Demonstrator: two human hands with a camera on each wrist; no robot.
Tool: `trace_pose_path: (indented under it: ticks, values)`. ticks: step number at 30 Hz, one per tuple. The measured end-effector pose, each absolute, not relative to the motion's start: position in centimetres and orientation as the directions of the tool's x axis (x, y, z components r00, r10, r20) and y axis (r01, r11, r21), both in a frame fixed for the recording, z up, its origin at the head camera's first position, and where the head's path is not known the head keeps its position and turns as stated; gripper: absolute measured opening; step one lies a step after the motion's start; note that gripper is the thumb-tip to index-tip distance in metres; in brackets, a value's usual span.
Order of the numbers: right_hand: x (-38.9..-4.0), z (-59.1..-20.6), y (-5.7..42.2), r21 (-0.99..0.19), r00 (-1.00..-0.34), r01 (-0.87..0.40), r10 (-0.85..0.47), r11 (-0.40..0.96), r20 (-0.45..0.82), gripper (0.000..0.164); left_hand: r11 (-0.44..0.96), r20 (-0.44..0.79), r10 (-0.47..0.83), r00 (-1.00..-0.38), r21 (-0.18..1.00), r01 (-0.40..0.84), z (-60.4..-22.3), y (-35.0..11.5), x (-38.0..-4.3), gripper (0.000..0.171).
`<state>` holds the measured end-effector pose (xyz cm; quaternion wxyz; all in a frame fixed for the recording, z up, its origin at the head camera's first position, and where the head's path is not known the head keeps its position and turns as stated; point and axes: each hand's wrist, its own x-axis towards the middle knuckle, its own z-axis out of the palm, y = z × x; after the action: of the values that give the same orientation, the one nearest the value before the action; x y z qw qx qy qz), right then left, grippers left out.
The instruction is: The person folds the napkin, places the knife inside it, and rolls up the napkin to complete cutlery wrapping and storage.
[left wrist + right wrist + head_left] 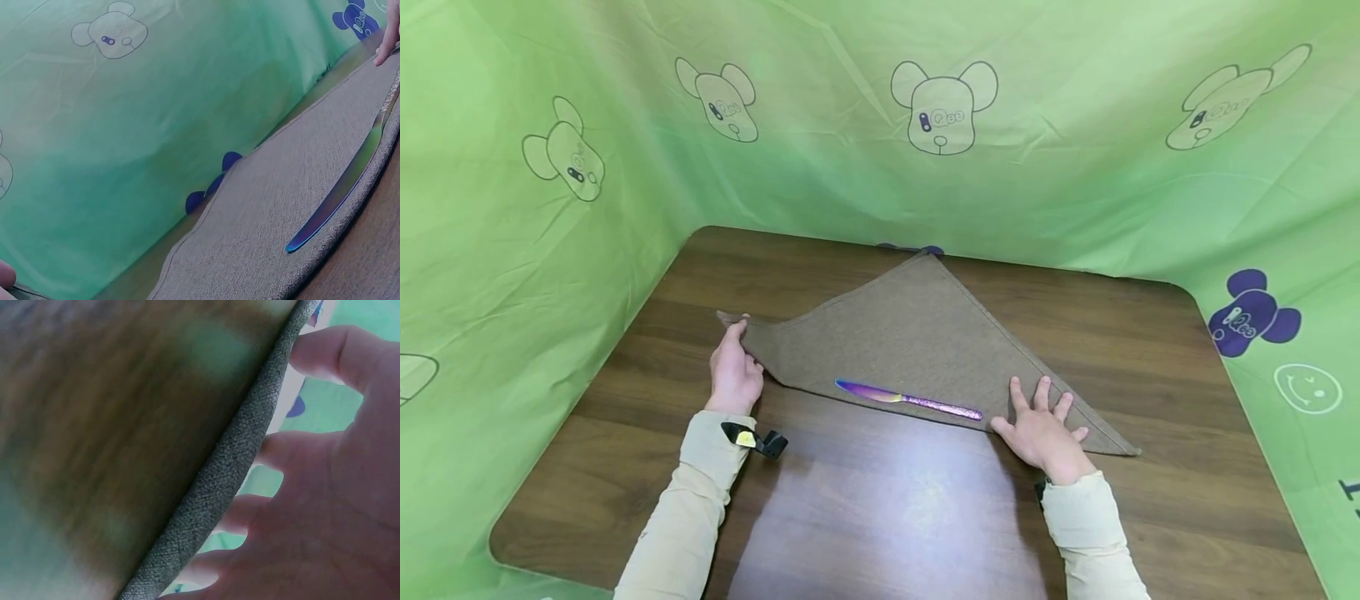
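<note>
A brown-grey cloth napkin, folded into a triangle, lies with its peak toward the back of the table. Along its front fold rests a table knife with a rainbow blade and a glittery purple handle; the blade points left. My left hand grips the napkin's left corner and holds it raised off the wood. On the right side my right hand rests palm down on the napkin, fingers spread, just right of the knife's handle. In the right wrist view the folded edge crosses in front of those fingers.
The brown wooden table has rounded corners. Green curtains printed with bear heads hang close around its back and sides. A black wrist camera sits on the left sleeve.
</note>
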<state>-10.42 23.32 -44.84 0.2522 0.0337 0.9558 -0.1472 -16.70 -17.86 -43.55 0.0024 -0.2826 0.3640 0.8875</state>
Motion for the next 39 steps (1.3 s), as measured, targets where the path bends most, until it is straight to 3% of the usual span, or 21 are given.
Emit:
trace_pose_path:
  ticks: [3, 10, 13, 20, 28, 39]
  values:
    - [-10.4, -44.9, 23.3, -0.265, -0.872, 0.139, -0.009, 0.954, -0.489, 0.082, -0.744, -0.499, -0.200, -0.843, 0.637, -0.201, -43.5, -17.7, -16.7, 0.047]
    - [-10.2, -45.0, 23.2, -0.263, -0.867, 0.149, -0.002, 0.953, -0.498, 0.082, -0.729, -0.493, -0.226, -0.840, 0.658, -0.190, -43.7, -17.4, -16.5, 0.014]
    - [-10.1, -45.0, 23.2, -0.267, -0.867, 0.147, -0.006, 0.952, -0.499, 0.082, -0.727, -0.486, -0.234, -0.842, 0.662, -0.181, -43.7, -17.3, -16.4, 0.017]
    - [-10.1, -45.0, 23.3, -0.272, -0.872, 0.138, -0.014, 0.952, -0.489, 0.082, -0.734, -0.452, -0.233, -0.861, 0.663, -0.149, -43.5, -16.9, -16.3, 0.044]
    - [-10.3, -45.1, 23.3, -0.274, -0.873, 0.136, -0.016, 0.952, -0.488, 0.082, -0.744, -0.415, -0.274, -0.868, 0.663, -0.082, -43.3, -16.4, -16.5, 0.013]
    - [-10.5, -45.0, 23.4, -0.274, -0.875, 0.130, -0.020, 0.953, -0.483, 0.083, -0.641, -0.396, -0.357, -0.846, 0.763, -0.086, -43.1, -15.5, -16.7, 0.033]
